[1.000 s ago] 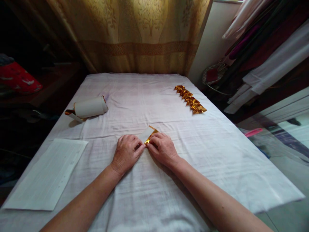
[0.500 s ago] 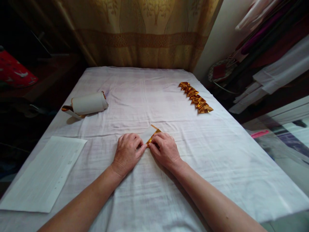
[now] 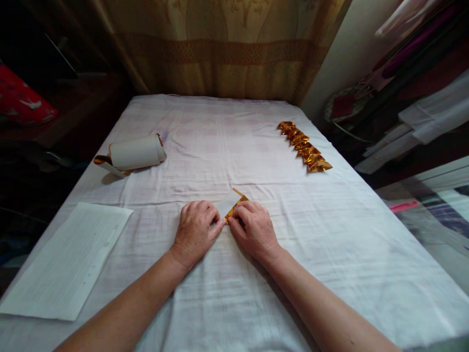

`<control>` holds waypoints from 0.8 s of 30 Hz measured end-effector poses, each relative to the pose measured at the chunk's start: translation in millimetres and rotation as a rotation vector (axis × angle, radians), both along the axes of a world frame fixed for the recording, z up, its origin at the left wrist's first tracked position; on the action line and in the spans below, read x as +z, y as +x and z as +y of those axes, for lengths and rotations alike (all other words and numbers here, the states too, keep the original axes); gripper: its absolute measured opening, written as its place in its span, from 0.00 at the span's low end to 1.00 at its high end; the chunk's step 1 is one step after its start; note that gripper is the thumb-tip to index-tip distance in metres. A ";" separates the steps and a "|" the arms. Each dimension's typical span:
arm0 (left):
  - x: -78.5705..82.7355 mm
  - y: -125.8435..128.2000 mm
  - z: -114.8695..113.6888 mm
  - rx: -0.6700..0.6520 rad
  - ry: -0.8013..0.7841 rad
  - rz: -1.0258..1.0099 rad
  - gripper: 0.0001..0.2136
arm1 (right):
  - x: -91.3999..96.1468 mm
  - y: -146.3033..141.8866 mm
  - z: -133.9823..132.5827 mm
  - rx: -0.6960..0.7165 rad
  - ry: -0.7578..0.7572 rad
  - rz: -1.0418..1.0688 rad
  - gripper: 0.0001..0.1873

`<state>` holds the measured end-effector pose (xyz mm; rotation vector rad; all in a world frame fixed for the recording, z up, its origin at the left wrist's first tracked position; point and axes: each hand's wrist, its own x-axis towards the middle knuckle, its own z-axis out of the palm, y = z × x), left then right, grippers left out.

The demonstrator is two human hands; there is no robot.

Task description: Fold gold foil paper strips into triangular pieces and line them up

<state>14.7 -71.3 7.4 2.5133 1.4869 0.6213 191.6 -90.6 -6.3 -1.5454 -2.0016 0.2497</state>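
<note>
A small piece of gold foil paper (image 3: 229,200), white on its back, lies partly folded on the cloth between my hands. Its gold edge shows along the right side. My left hand (image 3: 198,225) presses its near left corner with thumb and curled fingers. On the opposite edge, my right hand (image 3: 254,227) pinches the folded gold strip, and its fingers cover part of it. The thumbs nearly meet at the near corner. A row of folded gold foil pieces (image 3: 305,146) stands farther off to the right.
A roll of white-backed gold paper (image 3: 135,152) lies at the left, its loose end curling. Nearer on that side is a printed white sheet (image 3: 69,261). A white cloth (image 3: 205,132) covers the table. Behind it hangs a gold curtain (image 3: 220,54); clothes (image 3: 436,107) hang at the right.
The view has shifted slightly, so things at the right sit a little farther right. Both hands keep almost the same hold on the gold foil paper.
</note>
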 end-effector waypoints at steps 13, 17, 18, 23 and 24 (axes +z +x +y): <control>-2.6 0.6 0.0 0.009 -0.004 -0.002 0.07 | 2.4 -0.4 -0.7 -0.003 -0.049 -0.023 0.02; -2.5 1.2 0.2 0.010 -0.009 0.003 0.08 | 3.2 -0.3 -1.2 0.031 -0.040 -0.011 0.02; -2.4 1.4 0.3 0.010 -0.010 0.002 0.07 | 3.6 -0.5 -1.3 0.033 -0.039 -0.011 0.03; -1.4 1.4 0.0 0.008 -0.020 -0.006 0.07 | 5.0 -1.8 -1.9 0.018 -0.054 -0.014 0.01; -1.4 1.2 0.0 0.008 -0.020 -0.007 0.07 | 4.9 -1.6 -1.9 0.021 -0.056 -0.009 0.01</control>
